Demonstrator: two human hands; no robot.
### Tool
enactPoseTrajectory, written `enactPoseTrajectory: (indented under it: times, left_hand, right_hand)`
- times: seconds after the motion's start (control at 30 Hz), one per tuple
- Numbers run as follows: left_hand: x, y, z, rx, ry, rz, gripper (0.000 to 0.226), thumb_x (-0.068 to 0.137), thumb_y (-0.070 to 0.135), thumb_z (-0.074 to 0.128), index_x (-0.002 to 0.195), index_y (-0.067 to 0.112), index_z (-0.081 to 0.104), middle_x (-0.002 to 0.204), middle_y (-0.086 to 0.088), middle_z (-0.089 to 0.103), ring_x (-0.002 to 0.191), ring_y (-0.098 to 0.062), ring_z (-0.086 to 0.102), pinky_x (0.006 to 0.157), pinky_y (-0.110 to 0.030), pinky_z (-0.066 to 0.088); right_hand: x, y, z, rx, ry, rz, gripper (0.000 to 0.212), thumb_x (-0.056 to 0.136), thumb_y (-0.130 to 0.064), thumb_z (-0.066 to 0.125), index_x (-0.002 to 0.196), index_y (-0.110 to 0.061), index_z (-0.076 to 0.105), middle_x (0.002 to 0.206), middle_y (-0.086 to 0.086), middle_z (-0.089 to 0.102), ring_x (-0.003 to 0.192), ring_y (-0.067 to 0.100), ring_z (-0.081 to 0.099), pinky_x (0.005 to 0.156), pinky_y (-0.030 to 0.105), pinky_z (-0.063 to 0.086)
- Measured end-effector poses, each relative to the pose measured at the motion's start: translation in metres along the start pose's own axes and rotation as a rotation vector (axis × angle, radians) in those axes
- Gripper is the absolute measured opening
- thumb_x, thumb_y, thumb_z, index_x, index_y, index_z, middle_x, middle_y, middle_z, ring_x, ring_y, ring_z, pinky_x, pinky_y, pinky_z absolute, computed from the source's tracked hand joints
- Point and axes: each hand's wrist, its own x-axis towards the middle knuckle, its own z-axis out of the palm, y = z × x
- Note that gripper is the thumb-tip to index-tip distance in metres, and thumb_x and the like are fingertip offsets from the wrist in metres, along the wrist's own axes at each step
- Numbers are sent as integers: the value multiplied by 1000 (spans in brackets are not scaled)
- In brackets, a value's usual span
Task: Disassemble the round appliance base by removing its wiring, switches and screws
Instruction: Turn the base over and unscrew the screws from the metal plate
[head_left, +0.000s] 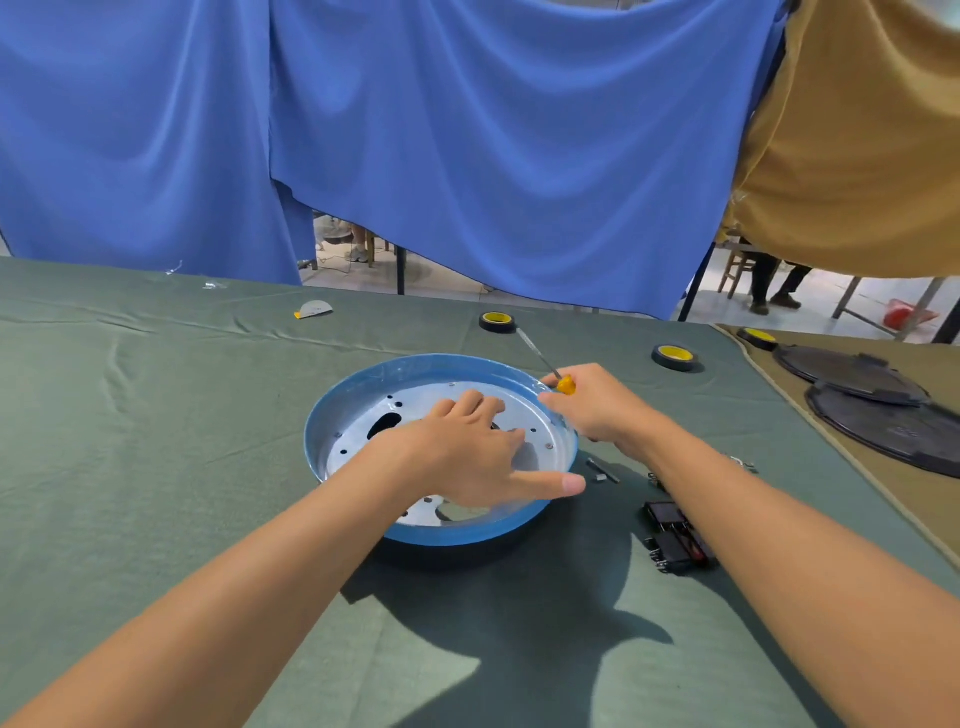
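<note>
The round appliance base (343, 410) is a blue-rimmed dish with a bare metal floor full of holes, lying open side up on the green cloth. My left hand (467, 457) reaches into it, fingers curled down on the metal floor near the middle and thumb stretched out over the near right rim. What its fingertips touch is hidden. My right hand (597, 405) sits at the right rim and grips a yellow-handled screwdriver (565, 385), whose metal shaft points away toward the back of the table.
Black switch parts with red wire (675, 535) and small loose metal pieces (600, 470) lie right of the base. Tape rolls (497, 321) (674, 357) stand behind it. Two black round covers (878, 410) rest on the tan cloth at far right. A grey half-disc (314, 309) lies far back.
</note>
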Motion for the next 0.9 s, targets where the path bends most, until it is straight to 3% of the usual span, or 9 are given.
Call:
enactPoseTrajectory:
  times: [0.07,0.13,0.23,0.3,0.43,0.6,0.7,0.77,0.9]
  left_hand:
    - [5,-1,5,-65,-31,6,114,65,95,12,154,24,23,161,-5,14,147,-27,7,115,-48,13]
    - [12,-2,14,-74,-6,-40,114,71,94,17,152,14,24,156,-8,24,144,-27,16,114,-46,17]
    - [22,1,19,-95,18,-135,115,74,91,17,146,3,32,150,-16,32,140,-32,25,114,-45,21]
    - [27,6,18,-58,48,-165,111,76,89,13,142,5,42,148,-20,36,137,-34,29,114,-45,20]
    - [35,10,16,20,77,-178,107,76,87,6,129,11,58,143,-23,43,133,-36,34,114,-49,18]
    - [37,6,16,-10,111,-150,95,77,87,10,104,15,66,134,-18,54,129,-34,38,113,-50,21]
    - [36,5,17,-50,153,-141,78,78,86,15,81,18,52,125,-17,58,121,-32,43,106,-48,29]
    - [36,4,18,-67,175,-154,78,77,87,16,83,18,53,125,-16,58,120,-31,44,103,-47,31]
    - [36,5,20,-68,201,-158,77,78,87,16,86,21,54,125,-15,58,116,-30,47,98,-44,33]
  right_hand:
    - [1,-3,-11,-80,-15,-5,33,93,-42,57,102,-11,58,89,2,60,83,20,55,67,32,43]
    - [-4,-1,-25,-129,-48,-7,36,93,-50,51,109,-18,46,97,-3,56,92,18,57,76,35,46]
    - [-16,2,-46,-165,-10,-86,20,97,-34,49,111,-20,51,107,-2,61,88,18,63,73,32,50]
    - [-23,3,-58,-146,84,-183,12,93,-27,60,103,-21,63,99,-5,66,72,13,66,59,23,45]
    - [-31,3,-70,73,282,-255,13,78,-22,79,86,-16,70,72,5,68,57,11,59,56,22,43]
    - [-24,-3,-62,114,466,-318,17,88,-25,68,98,-16,57,67,1,61,59,13,65,57,26,45]
    - [-19,-6,-54,-15,445,-359,12,93,-24,60,100,-18,52,72,5,60,73,23,64,67,36,50]
    - [-16,-6,-51,-62,407,-378,10,95,-23,58,101,-19,51,74,5,59,76,26,63,71,41,52]
    - [-13,-6,-49,-120,338,-397,9,97,-24,55,103,-22,49,80,8,58,78,25,61,69,39,52]
